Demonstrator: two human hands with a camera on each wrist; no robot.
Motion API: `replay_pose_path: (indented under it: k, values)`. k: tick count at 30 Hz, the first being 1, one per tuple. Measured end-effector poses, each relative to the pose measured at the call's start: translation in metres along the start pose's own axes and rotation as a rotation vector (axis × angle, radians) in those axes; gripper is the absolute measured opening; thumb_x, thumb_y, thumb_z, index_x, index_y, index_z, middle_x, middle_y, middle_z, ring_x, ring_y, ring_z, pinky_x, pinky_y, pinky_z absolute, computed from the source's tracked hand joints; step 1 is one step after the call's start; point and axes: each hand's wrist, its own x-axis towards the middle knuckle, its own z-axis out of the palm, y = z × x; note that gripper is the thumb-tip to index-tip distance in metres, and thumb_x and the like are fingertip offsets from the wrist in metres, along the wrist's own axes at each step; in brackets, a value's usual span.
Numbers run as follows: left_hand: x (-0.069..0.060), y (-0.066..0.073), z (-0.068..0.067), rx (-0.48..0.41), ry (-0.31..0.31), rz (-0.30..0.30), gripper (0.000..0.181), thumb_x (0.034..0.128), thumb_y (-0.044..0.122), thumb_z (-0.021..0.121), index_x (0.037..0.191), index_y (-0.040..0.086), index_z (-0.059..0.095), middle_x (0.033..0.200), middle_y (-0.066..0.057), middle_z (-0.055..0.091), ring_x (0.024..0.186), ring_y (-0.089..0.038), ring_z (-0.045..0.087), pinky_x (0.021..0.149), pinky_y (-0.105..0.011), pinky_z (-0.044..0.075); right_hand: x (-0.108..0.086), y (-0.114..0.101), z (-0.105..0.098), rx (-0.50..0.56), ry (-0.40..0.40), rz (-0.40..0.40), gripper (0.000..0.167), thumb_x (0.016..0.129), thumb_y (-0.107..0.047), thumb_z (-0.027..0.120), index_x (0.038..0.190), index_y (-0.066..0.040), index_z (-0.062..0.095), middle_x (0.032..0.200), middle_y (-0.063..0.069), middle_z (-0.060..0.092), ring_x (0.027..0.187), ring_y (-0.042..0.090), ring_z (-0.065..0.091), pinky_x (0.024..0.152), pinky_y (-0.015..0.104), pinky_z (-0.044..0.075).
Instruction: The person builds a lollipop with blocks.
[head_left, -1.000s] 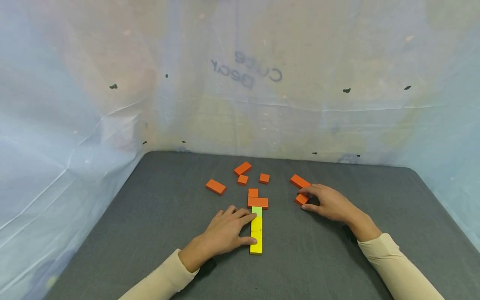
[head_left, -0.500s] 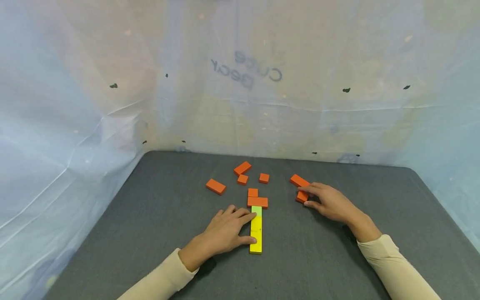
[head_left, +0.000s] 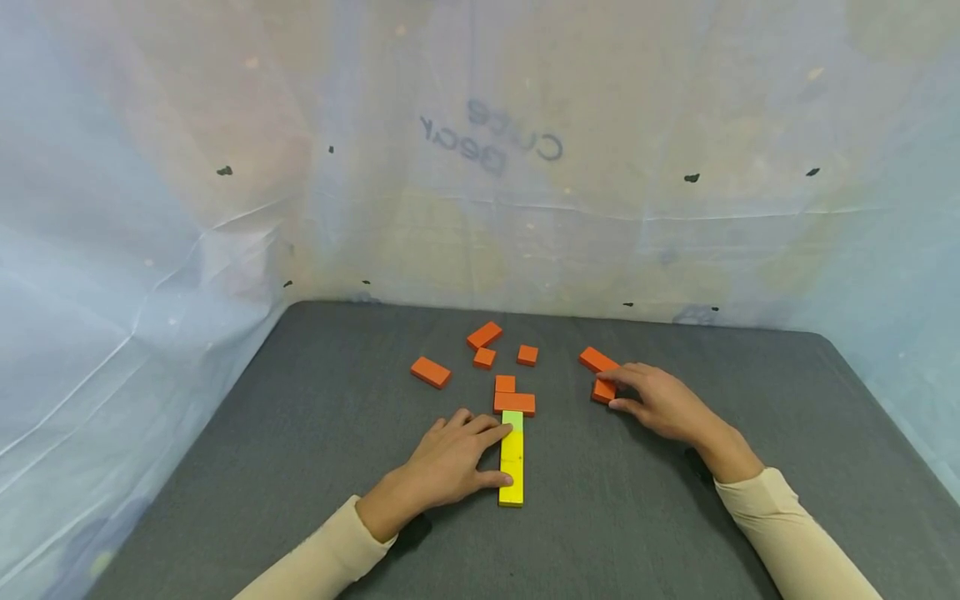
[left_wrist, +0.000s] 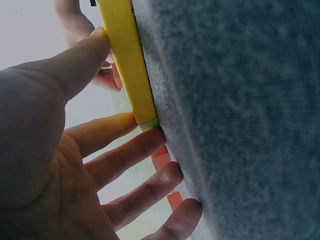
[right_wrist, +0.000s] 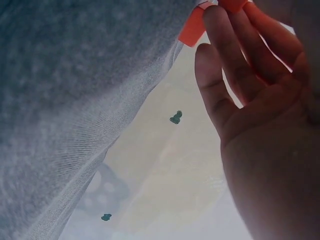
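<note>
My left hand (head_left: pixel 450 467) lies beside a strip of yellow blocks (head_left: pixel 512 467) with a light green block (head_left: pixel 512 421) at its far end. Its thumb and forefinger touch the strip; the other fingers are spread, as the left wrist view shows. Across the strip's far end lies an orange block (head_left: pixel 514 404), with a small orange block (head_left: pixel 505 383) against its back. To the right, my right hand (head_left: pixel 663 404) pinches a small orange block (head_left: pixel 602 392) between thumb and fingers, on the table. A longer orange block (head_left: pixel 596 359) lies just behind it, partly hidden by the fingers.
Further back are a long orange block (head_left: pixel 484 335), two small orange blocks (head_left: pixel 485 358) and another long one (head_left: pixel 431 372) to the left. They rest on a dark grey table (head_left: pixel 337 433). A pale plastic sheet (head_left: pixel 480 242) hangs behind and beside it.
The right hand has shifted slightly away from me, and the small orange block under its fingers has moved and turned a little with it. The left hand stays in place.
</note>
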Motion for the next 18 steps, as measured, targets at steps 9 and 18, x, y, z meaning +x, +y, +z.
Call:
replay_pose_path:
  k: [9,18]
  values:
    - [0.0014,-0.0006,-0.0005,0.0,-0.023,-0.021,0.074,0.0852,0.065,0.065,0.148,0.031,0.047,0.141,0.009,0.055,0.114,-0.016,0.048,0.088,-0.044,0.045,0.0027,-0.0029,-0.0019,0.023,-0.017,0.0,0.046,0.093,-0.023,0.071,0.136,-0.013,0.061,0.129,0.01,0.065,0.117,0.031,0.063,0.096,0.053,0.049]
    - [0.0008,0.0008,-0.0002,-0.007,-0.006,-0.013,0.073,0.085,0.064,0.066,0.148,0.03,0.048,0.139,0.008,0.055,0.113,-0.015,0.048,0.087,-0.044,0.045,0.0038,-0.0014,-0.0027,0.036,-0.011,0.0,0.046,0.092,-0.023,0.071,0.136,-0.013,0.062,0.116,0.004,0.068,0.105,0.022,0.066,0.09,0.049,0.052]
